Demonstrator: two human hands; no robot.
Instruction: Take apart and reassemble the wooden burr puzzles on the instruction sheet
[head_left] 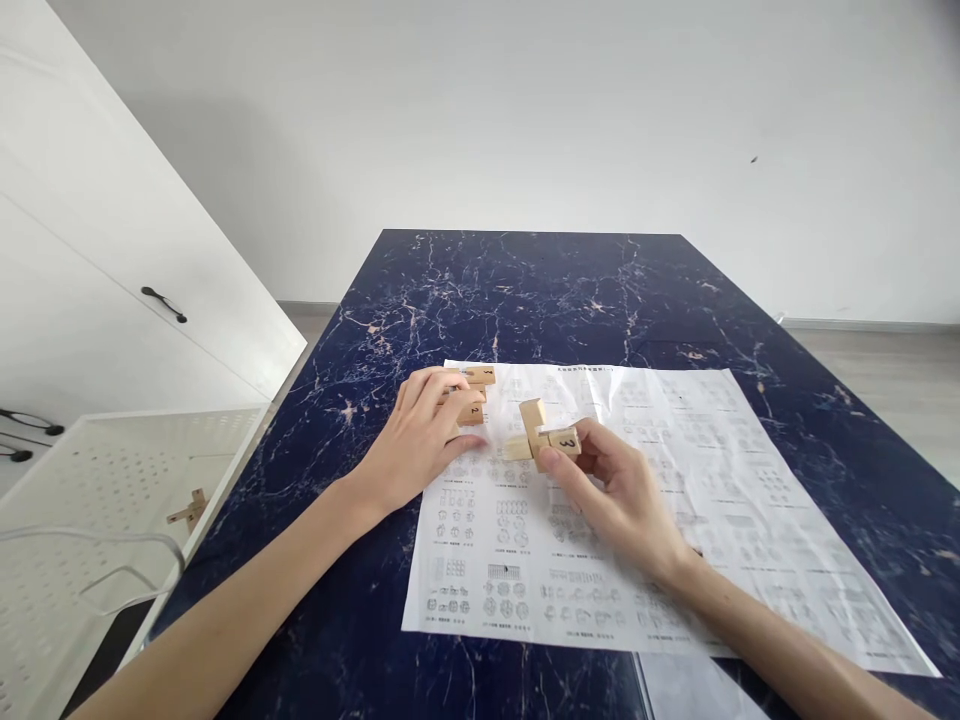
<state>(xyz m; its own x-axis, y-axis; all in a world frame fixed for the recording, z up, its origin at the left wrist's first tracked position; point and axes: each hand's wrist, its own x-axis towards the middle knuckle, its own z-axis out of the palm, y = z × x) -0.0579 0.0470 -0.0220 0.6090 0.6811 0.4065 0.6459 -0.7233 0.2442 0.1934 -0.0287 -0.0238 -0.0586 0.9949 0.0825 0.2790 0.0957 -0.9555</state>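
In my right hand (619, 490) is a pair of notched wooden burr puzzle pieces (538, 440), fitted crosswise; the number 3 shows on the end near my fingers. Thumb and fingers pinch it just above the printed sheet (667, 430). To the left, my left hand (424, 430) hovers with fingers curved over several numbered wooden puzzle pieces (472, 412) at the sheet's upper left corner. A 2 is readable on one of them. The left thumb is apart from the fingers, and the fingers partly hide the pieces.
The creased sheet, covered in small diagrams, lies on a dark blue marbled table (525, 300). At the lower left stands a white perforated basket (90, 470) with a wooden cross-shaped piece (189, 510) and a pale cable (135, 537). A white cabinet (112, 220) is behind it.
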